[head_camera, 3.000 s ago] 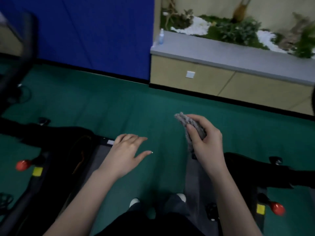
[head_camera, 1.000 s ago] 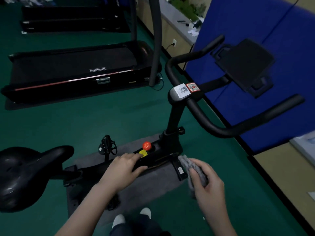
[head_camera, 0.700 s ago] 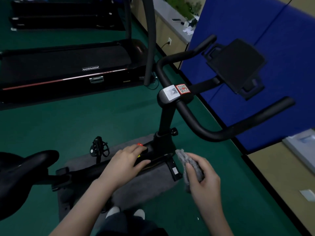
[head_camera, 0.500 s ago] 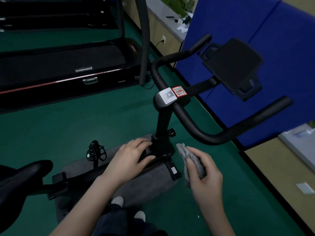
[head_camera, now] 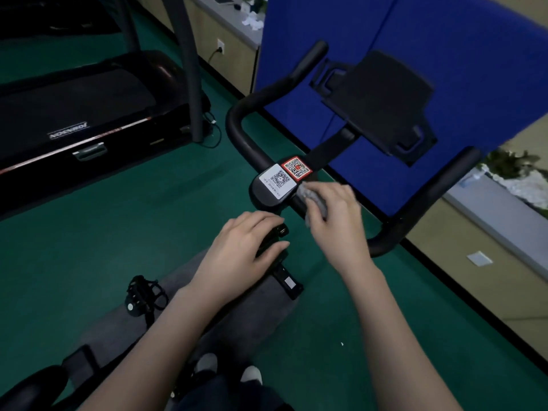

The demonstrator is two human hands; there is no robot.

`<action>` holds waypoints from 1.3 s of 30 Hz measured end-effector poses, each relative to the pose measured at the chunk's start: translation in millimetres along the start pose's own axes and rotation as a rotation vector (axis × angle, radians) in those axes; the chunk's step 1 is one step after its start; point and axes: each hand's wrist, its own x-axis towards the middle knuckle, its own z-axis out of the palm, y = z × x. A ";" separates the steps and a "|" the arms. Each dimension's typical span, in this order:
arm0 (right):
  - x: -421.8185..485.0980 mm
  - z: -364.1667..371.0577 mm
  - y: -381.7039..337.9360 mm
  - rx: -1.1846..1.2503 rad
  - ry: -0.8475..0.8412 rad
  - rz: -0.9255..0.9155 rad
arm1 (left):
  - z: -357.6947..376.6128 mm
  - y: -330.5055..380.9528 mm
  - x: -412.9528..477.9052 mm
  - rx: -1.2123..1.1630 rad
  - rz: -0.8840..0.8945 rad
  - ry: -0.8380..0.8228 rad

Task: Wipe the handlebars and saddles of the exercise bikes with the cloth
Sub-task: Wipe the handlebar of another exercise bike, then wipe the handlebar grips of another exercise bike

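Grey cloth (head_camera: 315, 200) touches the diagonal handlebar (head_camera: 234, 129), bar-ends pointing upper-right.

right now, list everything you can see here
handlebars: one, black, centre
cloth: one, grey, on the handlebars beside the stem
saddle: one, black, bottom left corner
QR stickers: two, white and red, stem top
tablet holder: one, black, above handlebars
pedal: one, black, lower left
mat: one, grey, under the bike frame
treadmill: one, black, upper left
panel: one, blue, upper right
left hand: one, open, over the bike frame
right hand: one, gripping the cloth
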 end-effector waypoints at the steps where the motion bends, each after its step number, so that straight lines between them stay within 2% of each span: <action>1: 0.0 2.1 1.5 -0.027 -0.047 0.009 | -1.3 -2.2 3.9 -0.010 0.027 0.020; 3: -7.5 0.2 7.0 -0.061 -0.062 0.016 | -2.1 -6.1 11.6 -0.033 0.091 0.083; 9: -20.8 -3.6 8.8 -0.061 0.058 0.142 | -0.3 -14.7 40.3 -0.004 0.250 0.274; 16: -24.2 5.0 3.0 -0.073 0.081 0.078 | 6.4 -25.8 67.8 -0.002 0.269 0.151; 20: -24.4 -0.7 4.5 -0.051 0.115 0.162 | 6.1 -30.9 74.0 -0.022 0.282 0.127; 25: 18.5 15.2 -2.6 0.036 0.050 0.206 | 4.2 -37.0 76.1 -0.036 0.313 0.117; 27: 16.4 15.5 -2.4 0.021 0.048 0.174 | 4.8 -38.2 76.3 -0.053 0.318 0.117; 32: -12.8 20.9 3.1 -0.126 0.051 -0.072 | 6.8 -40.6 78.4 -0.091 0.318 0.126; 36: -18.2 22.2 8.1 -0.145 0.043 -0.138 | 5.0 -44.8 79.7 -0.091 0.335 0.095; 39: -37.3 13.9 15.6 -0.143 0.104 -0.107 | 3.7 -45.0 79.6 -0.098 0.336 0.093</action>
